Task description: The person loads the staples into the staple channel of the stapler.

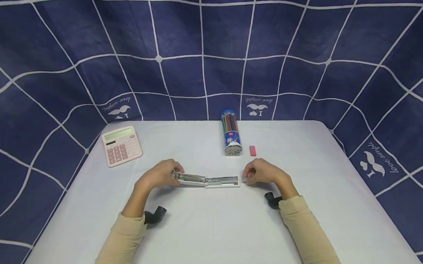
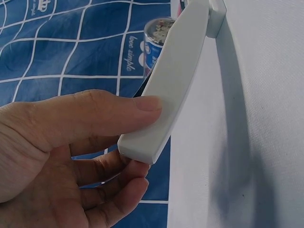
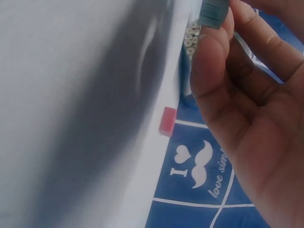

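A white stapler [image 1: 222,185] lies opened out in the middle of the table, its metal inside showing. My left hand [image 1: 160,173] pinches the stapler's left end, with the thumb flat on the smooth white casing [image 2: 171,80] in the left wrist view and the fingers curled beneath. That end is raised over the table, casting a shadow. Just past the stapler's right end is my right hand [image 1: 263,171], pinching a short strip of staples [image 3: 214,13] between thumb and fingers. Fine parallel lines run across the strip in the right wrist view.
A clear tub of colored pencils [image 1: 231,133] lies on its side near the table's back edge. Beside it is a pink eraser [image 1: 252,151]. At the back left lies a pink and white calculator [image 1: 122,146]. A blue checked cloth [image 1: 221,74] hangs behind the table.
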Demonstrator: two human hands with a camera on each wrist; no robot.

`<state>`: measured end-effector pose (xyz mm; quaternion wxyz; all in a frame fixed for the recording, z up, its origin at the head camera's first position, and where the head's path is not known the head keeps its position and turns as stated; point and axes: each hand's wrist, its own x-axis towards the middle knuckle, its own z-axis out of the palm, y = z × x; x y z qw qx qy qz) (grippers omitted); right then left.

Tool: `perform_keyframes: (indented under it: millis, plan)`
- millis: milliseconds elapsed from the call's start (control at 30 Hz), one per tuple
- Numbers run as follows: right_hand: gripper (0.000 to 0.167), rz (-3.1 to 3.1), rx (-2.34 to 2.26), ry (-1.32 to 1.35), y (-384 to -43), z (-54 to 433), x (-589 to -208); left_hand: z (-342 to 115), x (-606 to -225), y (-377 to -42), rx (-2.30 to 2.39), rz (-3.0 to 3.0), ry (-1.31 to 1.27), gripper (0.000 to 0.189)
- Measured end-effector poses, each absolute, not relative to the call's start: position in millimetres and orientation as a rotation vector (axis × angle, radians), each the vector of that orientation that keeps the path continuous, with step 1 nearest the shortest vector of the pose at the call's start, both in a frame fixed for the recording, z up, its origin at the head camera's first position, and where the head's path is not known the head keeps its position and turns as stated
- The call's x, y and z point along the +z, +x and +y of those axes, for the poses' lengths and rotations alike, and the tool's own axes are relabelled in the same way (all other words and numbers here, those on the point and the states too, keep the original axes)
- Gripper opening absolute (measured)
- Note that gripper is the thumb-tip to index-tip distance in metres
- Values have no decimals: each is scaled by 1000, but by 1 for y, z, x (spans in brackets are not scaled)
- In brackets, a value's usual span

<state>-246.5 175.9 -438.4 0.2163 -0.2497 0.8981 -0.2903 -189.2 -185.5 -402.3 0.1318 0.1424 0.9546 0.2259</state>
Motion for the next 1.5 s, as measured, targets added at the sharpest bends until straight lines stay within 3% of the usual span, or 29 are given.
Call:
perform_keyframes:
  millis: [667, 1500]
  plan:
    - [15, 2529, -868, -942, -236, 156, -430, -185, -403, -188, 668, 2777, 420, 40]
    - [14, 2600, -866, -941, -231, 136, -436, -184, -403, -189, 641, 2782, 393, 39]
